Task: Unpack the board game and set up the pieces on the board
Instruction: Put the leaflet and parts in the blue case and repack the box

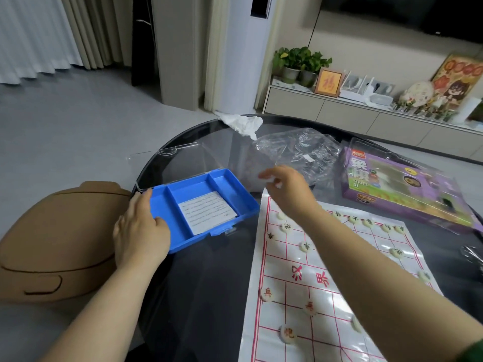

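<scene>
Gripping the blue tray (224,184) at its near-left corner, the left hand (141,228) sits left of the board (339,309), fingers curled over the rim. A printed sheet (209,211) lies in the tray's middle compartment. The right hand (285,189) is up over the board's far-left corner, fingertips bunched, possibly pinching something small and white, but it is too blurred to call. The right forearm crosses the board and hides part of the grid. Black-marked pieces (306,246) line the far half and red-marked pieces (266,293) the near half. Beyond the board lie a crumpled clear bag (300,150) and a purple box (402,194).
</scene>
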A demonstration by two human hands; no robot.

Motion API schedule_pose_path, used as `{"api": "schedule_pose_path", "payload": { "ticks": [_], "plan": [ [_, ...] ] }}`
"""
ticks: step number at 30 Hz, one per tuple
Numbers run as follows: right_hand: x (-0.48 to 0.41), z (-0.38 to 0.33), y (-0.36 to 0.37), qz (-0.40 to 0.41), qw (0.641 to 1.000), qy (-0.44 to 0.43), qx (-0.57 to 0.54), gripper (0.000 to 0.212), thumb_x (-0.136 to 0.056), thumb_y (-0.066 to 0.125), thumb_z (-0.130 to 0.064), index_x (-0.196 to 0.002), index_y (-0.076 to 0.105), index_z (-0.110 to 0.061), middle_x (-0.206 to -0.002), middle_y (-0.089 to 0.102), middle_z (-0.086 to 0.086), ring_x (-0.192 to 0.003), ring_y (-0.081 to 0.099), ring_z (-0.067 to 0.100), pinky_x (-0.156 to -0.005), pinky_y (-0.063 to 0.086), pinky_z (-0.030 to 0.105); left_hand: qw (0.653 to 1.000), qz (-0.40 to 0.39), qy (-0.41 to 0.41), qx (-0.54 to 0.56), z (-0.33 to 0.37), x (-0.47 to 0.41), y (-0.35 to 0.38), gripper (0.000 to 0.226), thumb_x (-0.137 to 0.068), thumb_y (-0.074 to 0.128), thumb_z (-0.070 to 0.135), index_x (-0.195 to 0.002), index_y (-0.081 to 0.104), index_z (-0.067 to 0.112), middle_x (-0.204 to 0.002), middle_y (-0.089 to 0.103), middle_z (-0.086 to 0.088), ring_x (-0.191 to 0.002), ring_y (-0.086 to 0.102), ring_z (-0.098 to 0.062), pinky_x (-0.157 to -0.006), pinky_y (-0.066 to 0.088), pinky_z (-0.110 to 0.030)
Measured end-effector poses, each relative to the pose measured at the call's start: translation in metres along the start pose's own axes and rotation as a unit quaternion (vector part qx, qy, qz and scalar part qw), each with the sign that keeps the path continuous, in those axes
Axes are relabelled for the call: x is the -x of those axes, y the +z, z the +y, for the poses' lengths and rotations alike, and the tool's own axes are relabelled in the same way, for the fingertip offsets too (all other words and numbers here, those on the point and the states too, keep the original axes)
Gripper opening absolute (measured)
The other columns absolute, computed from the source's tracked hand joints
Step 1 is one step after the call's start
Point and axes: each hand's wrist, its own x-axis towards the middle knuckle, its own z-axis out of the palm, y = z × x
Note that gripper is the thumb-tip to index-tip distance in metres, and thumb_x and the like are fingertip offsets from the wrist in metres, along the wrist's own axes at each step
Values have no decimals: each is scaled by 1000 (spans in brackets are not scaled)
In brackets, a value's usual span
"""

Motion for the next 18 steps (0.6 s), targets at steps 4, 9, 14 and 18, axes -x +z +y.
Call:
{"api": "schedule_pose_path", "payload": {
  "ticks": [4, 9, 14, 18],
  "plan": [
    [16, 31, -26, -133, 984, 63, 105, 27, -86, 56, -6, -111, 63, -13, -116, 62, 5, -94, 59, 18, -83, 48, 26, 1000, -3, -5, 4, 1, 2, 0, 56, -88, 34, 2, -142, 25, 16, -152, 19, 0, -132, 27, -32, -110, 17, -39],
    [19, 33, -23, -206, 960, 16, 190, 29, -87, 56, -14, -115, 61, -16, -113, 61, 3, -93, 54, 16, -81, 44, 25, 1000, -4, -6, 10, 3, 3, -1, 55, -88, 34, 2, -141, 28, 18, -151, 22, 2, -131, 28, -32, -110, 18, -39],
    [13, 31, -16, -215, 947, -9, 240, 32, -88, 54, -16, -119, 58, -14, -117, 58, 5, -103, 54, 20, -82, 42, 25, 1000, -4, -3, 6, 1, 2, 1, 55, -88, 34, 2, -141, 30, 17, -150, 23, 1, -130, 30, -32, -109, 17, -39],
    [11, 33, -16, -203, 939, -32, 274, 32, -89, 52, -21, -120, 57, -15, -118, 58, 4, -104, 55, 21, -88, 47, 31, 1000, -5, -4, 4, 1, 1, 2, 54, -88, 34, 2, -140, 31, 17, -150, 24, 2, -128, 31, -32, -109, 18, -40]
  ]
}}
